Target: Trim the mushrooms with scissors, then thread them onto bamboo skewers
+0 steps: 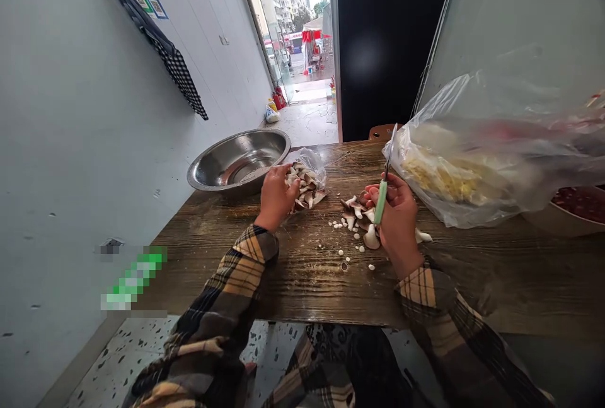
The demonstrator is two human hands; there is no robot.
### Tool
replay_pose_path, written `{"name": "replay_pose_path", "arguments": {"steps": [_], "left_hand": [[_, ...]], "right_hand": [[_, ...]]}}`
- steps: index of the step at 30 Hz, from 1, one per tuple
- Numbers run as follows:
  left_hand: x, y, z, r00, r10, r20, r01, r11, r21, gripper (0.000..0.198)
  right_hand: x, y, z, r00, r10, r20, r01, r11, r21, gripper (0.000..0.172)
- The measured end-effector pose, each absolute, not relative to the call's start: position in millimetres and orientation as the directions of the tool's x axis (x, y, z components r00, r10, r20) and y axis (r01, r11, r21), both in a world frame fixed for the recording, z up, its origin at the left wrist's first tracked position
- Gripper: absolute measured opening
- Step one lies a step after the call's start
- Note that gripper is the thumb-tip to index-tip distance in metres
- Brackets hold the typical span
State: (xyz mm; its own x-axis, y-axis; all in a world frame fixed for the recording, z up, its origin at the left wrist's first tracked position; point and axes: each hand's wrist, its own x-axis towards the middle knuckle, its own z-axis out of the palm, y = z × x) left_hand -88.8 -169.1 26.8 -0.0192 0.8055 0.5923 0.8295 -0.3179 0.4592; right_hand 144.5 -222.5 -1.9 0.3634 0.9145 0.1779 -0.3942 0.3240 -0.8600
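Observation:
My left hand (276,198) reaches to the left edge of a heap of oyster mushrooms (308,186), which lies in an opened clear plastic bag (316,161). Thumb and fingers are apart there, touching the heap, with no mushroom clearly gripped. In my right hand (397,222) is a small knife (380,202) with a light green handle, its blade pointing up and away. Below and beside that hand lie loose mushrooms (371,238), partly hidden by it. Several small white cut stem ends (341,252) are scattered on the wooden table (293,282).
A wide steel basin (208,176) stands at the table's back left, by the wall. On the right, a large clear bag (454,174) holds yellowish food. Beyond it sits a bowl (579,206) of dark red contents. A brown chair back (380,132) rises behind the table.

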Motion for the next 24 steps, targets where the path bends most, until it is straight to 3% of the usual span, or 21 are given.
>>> {"name": "replay_pose_path", "arguments": {"steps": [5, 8, 12, 17, 20, 24], "left_hand": [[-37.8, -193.7, -2.1, 0.389, 0.810, 0.440, 0.682, -0.574, 0.454, 0.017], [-10.4, -205.5, -15.1, 0.652, 0.700, 0.292, 0.635, -0.715, 0.292, 0.023], [-0.3, -209.0, -19.8, 0.736, 0.659, 0.155, 0.663, -0.748, 0.030, 0.026], [-4.1, -210.9, -20.6, 0.738, 0.659, 0.143, 0.672, -0.738, -0.064, 0.020], [-7.9, -213.8, -18.1, 0.692, 0.682, 0.237, 0.694, -0.719, 0.039, 0.016], [-18.1, -217.1, -10.2, 0.381, 0.803, 0.458, 0.627, -0.588, 0.511, 0.007]], "right_hand": [[144.5, -221.4, -2.3, 0.360, 0.917, 0.171, -0.411, 0.320, -0.853, 0.047], [142.8, -222.3, -1.6, 0.338, 0.925, 0.176, -0.416, 0.314, -0.853, 0.047], [141.7, -223.2, -1.8, 0.317, 0.932, 0.174, -0.429, 0.305, -0.850, 0.047], [140.0, -225.8, 1.0, 0.299, 0.941, 0.160, -0.405, 0.277, -0.872, 0.047], [138.3, -228.0, 2.3, 0.297, 0.937, 0.184, -0.360, 0.289, -0.887, 0.047], [136.2, -229.6, -1.1, 0.229, 0.944, 0.237, -0.284, 0.298, -0.911, 0.047]]}}
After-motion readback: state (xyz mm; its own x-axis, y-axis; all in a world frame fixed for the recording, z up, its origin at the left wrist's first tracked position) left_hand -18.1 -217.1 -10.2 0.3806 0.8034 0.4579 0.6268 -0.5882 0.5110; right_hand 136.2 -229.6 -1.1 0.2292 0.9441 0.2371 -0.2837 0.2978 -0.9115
